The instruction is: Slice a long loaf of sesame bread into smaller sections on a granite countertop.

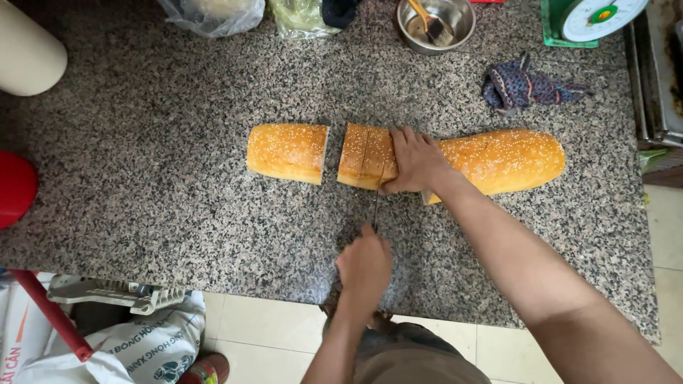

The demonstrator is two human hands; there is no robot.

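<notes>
The long sesame loaf [498, 160] lay across the middle of the granite counter [142, 192]; all places below are given from it. At its left end sat a few cut slices [366, 156], pressed together and touching the loaf, and just beyond a narrow gap lay the separate end piece [287, 151].

Your right hand [418, 162] rested flat on the loaf, fingers spread and pressing the crust down beside the cut line. Your left hand [365, 267], on the near side of the loaf, was clenched around a knife handle; the thin blade [376, 206] ran up toward the cut, its tip hidden at the crust.

Judgement on the slicing: long sawing strokes with light pressure would have kept the crumb from crushing. Your holding fingertips were close to the blade, so curling them back would have been safer.

Behind the loaf stood a steel bowl with a brush [435, 23], a scale [594, 18], and a crumpled cloth [526, 85]. Far to the left sat plastic bags [213, 14].
</notes>
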